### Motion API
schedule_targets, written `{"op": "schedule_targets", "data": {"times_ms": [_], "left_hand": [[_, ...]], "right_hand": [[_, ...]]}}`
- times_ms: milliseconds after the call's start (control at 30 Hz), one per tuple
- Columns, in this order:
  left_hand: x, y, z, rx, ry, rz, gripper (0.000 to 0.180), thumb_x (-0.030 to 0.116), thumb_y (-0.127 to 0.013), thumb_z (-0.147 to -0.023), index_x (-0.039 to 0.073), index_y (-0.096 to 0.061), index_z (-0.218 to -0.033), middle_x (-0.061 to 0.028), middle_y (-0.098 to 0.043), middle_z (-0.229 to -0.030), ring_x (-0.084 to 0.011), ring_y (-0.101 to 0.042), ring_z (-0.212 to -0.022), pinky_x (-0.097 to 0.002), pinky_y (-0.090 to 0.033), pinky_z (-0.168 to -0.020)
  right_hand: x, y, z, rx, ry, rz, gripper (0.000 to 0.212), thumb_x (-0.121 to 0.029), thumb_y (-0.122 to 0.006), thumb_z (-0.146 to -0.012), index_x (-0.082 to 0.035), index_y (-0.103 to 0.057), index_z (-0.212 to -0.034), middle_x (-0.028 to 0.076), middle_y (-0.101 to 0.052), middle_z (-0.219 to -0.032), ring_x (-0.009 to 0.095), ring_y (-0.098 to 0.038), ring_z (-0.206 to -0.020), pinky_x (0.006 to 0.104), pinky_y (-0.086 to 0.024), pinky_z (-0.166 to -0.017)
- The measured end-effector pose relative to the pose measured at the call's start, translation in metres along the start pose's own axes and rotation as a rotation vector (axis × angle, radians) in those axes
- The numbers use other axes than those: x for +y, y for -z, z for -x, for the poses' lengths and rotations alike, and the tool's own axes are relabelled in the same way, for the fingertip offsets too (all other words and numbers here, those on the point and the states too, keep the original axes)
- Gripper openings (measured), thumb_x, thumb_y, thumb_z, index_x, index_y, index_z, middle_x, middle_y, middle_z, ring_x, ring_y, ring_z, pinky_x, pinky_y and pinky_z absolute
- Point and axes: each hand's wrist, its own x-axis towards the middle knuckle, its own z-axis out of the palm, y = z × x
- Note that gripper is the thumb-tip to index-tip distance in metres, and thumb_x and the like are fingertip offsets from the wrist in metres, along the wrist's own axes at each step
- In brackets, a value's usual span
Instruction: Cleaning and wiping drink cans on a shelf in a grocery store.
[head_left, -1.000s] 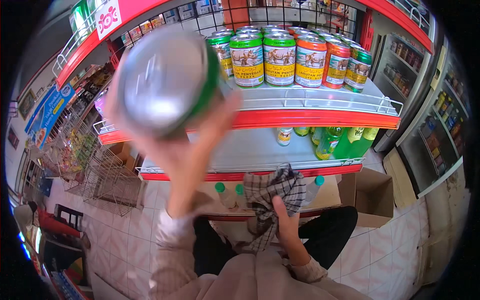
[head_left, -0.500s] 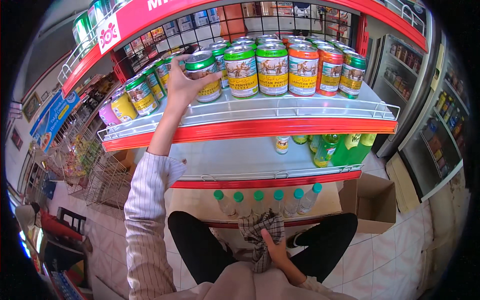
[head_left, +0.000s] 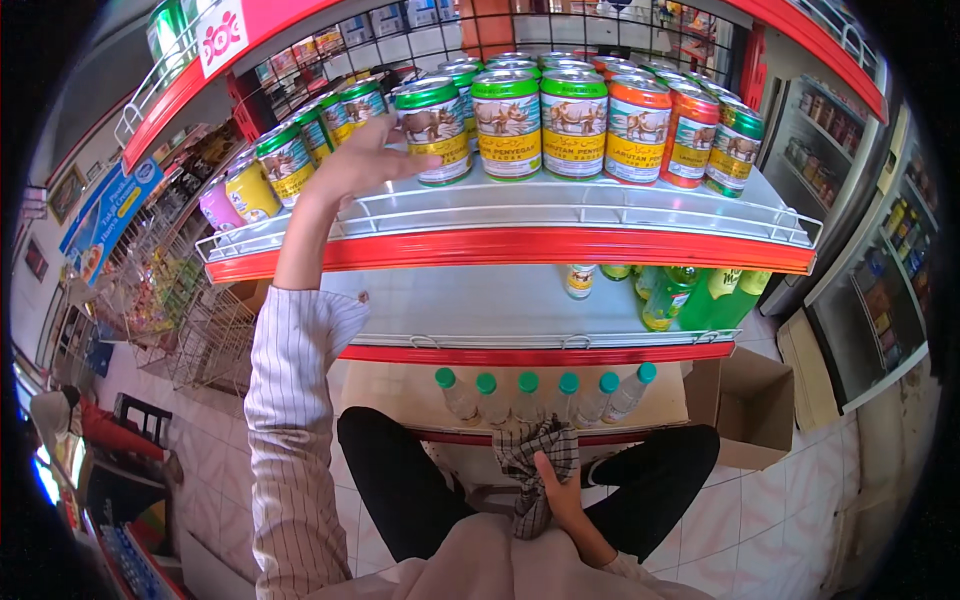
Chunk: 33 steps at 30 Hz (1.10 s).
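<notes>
On the upper shelf [head_left: 480, 205], my left hand [head_left: 355, 165] is just left of a green-topped drink can [head_left: 432, 130] at the front of the rows. Its fingers are apart and no can is in its grasp; one fingertip overlaps the can's lower left side, and I cannot tell whether it touches. To the right stand more green cans [head_left: 573, 125] and orange cans [head_left: 638, 130]. In front of my lap, my right hand [head_left: 565, 495] grips a dark checked cloth [head_left: 535, 455], which hangs bunched between my knees.
Yellow and pink cans [head_left: 250, 195] stand at the shelf's left end, behind a white wire rail [head_left: 560, 215]. Green bottles [head_left: 710, 298] fill the middle shelf's right side. Several clear bottles with teal caps [head_left: 528, 395] line the lowest shelf. A cardboard box [head_left: 745, 405] and fridges stand right.
My left hand has let go of the green-topped can and drawn slightly left and down from it. The view has shifted a little. My right hand still holds the cloth.
</notes>
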Motion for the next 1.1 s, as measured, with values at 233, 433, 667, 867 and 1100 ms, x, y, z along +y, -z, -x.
{"op": "schedule_targets", "data": {"times_ms": [233,433,667,867,1100], "left_hand": [[-0.004,-0.005,-0.005,-0.111,-0.079,0.023,0.066,0.025,-0.071,-0.074,-0.003,-0.038,-0.123,-0.0158,-0.05,-0.117,-0.0199,-0.054,-0.101,-0.0273,-0.046,-0.08],[0.01,0.0,0.014,0.059,-0.141,-0.209,0.065,0.04,-0.067,-0.074,-0.004,-0.045,-0.117,-0.0205,-0.05,-0.116,-0.0264,-0.054,-0.101,-0.0312,-0.045,-0.082],[-0.053,0.076,0.037,0.862,-0.113,-0.993,0.077,0.055,-0.063,-0.069,-0.007,-0.048,-0.111,-0.0244,-0.055,-0.092,-0.0359,-0.058,-0.086,-0.0427,-0.048,-0.068],[-0.077,0.077,0.033,0.687,-0.008,-0.819,0.068,0.046,-0.075,-0.06,-0.007,-0.047,-0.093,-0.0213,-0.058,-0.085,-0.0327,-0.061,-0.078,-0.04,-0.049,-0.063],[-0.064,0.063,0.041,0.744,-0.028,-0.427,0.062,0.026,-0.08,-0.058,-0.005,-0.045,-0.099,-0.0159,-0.061,-0.077,-0.0237,-0.062,-0.07,-0.0324,-0.049,-0.063]], "right_hand": [[0.012,-0.001,-0.002,0.035,0.149,-0.017,0.041,-0.02,-0.063,-0.082,0.0,-0.046,-0.113,0.006,-0.054,-0.106,0.013,-0.05,-0.094,0.0266,-0.04,-0.083],[0.002,-0.005,0.003,-0.013,-0.01,0.041,0.08,-0.043,-0.068,-0.074,0.004,-0.033,-0.127,0.014,-0.042,-0.126,0.023,-0.041,-0.115,0.0363,-0.029,-0.097],[-0.022,-0.001,0.011,0.037,-0.011,0.013,0.086,-0.047,-0.065,-0.075,0.003,-0.026,-0.133,0.017,-0.038,-0.13,0.025,-0.037,-0.12,0.0397,-0.019,-0.103],[-0.023,0.006,0.0,0.183,0.135,0.051,0.038,-0.017,-0.06,-0.084,0.001,-0.046,-0.115,0.005,-0.052,-0.107,0.012,-0.048,-0.094,0.0269,-0.04,-0.082],[-0.019,0.003,0.007,0.05,0.247,-0.026,0.037,-0.016,-0.059,-0.085,0.0,-0.046,-0.115,0.005,-0.052,-0.106,0.012,-0.048,-0.094,0.0263,-0.039,-0.083]]}}
